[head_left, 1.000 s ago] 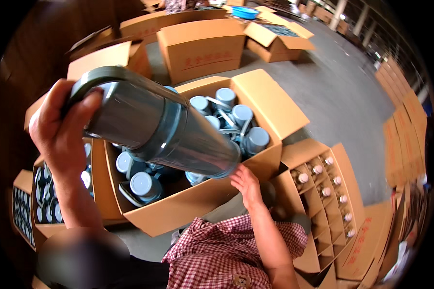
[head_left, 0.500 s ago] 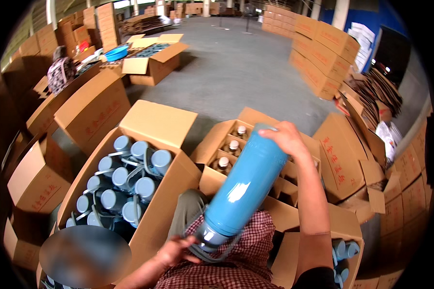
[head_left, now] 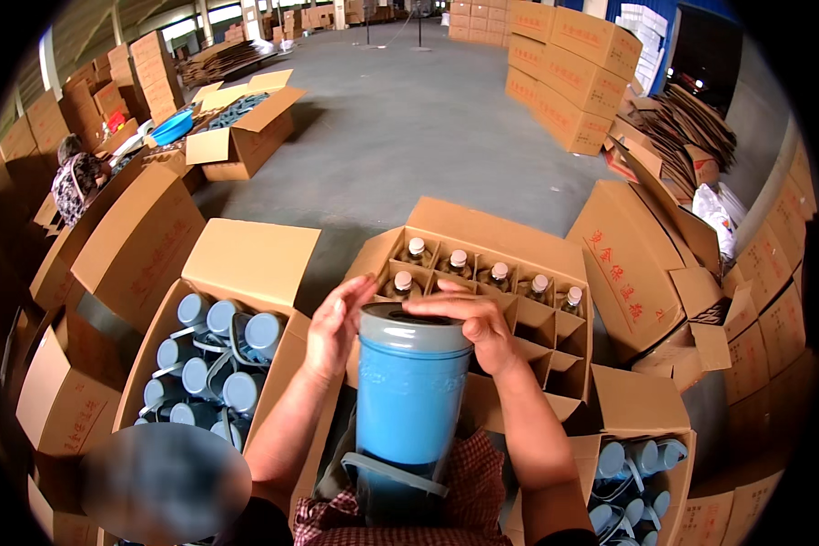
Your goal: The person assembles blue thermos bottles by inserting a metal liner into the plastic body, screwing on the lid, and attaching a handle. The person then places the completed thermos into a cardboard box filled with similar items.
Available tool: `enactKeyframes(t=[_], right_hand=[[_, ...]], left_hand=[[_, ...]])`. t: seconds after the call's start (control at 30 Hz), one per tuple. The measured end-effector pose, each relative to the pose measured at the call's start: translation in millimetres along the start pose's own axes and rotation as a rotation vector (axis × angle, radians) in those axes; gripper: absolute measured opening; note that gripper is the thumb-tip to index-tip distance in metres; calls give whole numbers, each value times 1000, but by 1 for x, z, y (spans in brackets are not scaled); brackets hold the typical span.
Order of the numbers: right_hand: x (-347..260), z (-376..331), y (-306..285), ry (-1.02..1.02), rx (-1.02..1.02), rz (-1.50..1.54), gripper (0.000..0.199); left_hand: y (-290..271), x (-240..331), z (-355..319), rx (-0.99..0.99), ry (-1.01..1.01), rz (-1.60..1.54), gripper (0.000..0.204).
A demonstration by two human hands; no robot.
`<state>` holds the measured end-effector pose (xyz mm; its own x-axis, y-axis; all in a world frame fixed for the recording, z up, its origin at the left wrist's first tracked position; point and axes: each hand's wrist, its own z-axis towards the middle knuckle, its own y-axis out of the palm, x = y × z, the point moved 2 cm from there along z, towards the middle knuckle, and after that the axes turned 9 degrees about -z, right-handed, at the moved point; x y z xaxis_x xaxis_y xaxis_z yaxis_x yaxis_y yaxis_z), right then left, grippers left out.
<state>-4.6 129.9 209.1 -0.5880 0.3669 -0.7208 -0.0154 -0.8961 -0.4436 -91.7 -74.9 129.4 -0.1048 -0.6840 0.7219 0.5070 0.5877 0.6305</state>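
A blue thermos flask (head_left: 408, 391) stands nearly upright over my lap, its grey handle (head_left: 396, 475) low down near my checked apron. A grey ring (head_left: 419, 338) with a dark middle tops it. My left hand (head_left: 337, 326) is open beside the ring's left edge, fingers stretched upward; whether it touches is hard to tell. My right hand (head_left: 480, 320) lies open over the ring's right side, its fingers stretched across the dark middle. Just beyond, a divided carton (head_left: 491, 227) holds several glass bottles (head_left: 459, 264) with whitish tops.
An open carton (head_left: 250, 246) of blue flasks stands at my left, another carton (head_left: 642, 400) of flasks at the right. Large cartons (head_left: 623, 273) flank the work area. A person (head_left: 77, 180) sits at the far left near a blue basin (head_left: 173, 127). Stacked cartons (head_left: 569, 73) stand farther back.
The flask has gone from tilted to nearly upright. My left hand has left its lower end and risen beside the top; my right hand has shifted over the top. The view has turned slightly right.
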Motion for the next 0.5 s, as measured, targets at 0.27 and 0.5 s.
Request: enactKeyframes(t=[0.27, 0.5], right_hand=[[74, 1, 18, 195, 207, 344, 96], [136, 38, 54, 401, 299, 296, 30]], left_hand=[[-16, 48, 11, -325, 158, 174, 67], [-19, 78, 48, -10, 204, 552, 47]])
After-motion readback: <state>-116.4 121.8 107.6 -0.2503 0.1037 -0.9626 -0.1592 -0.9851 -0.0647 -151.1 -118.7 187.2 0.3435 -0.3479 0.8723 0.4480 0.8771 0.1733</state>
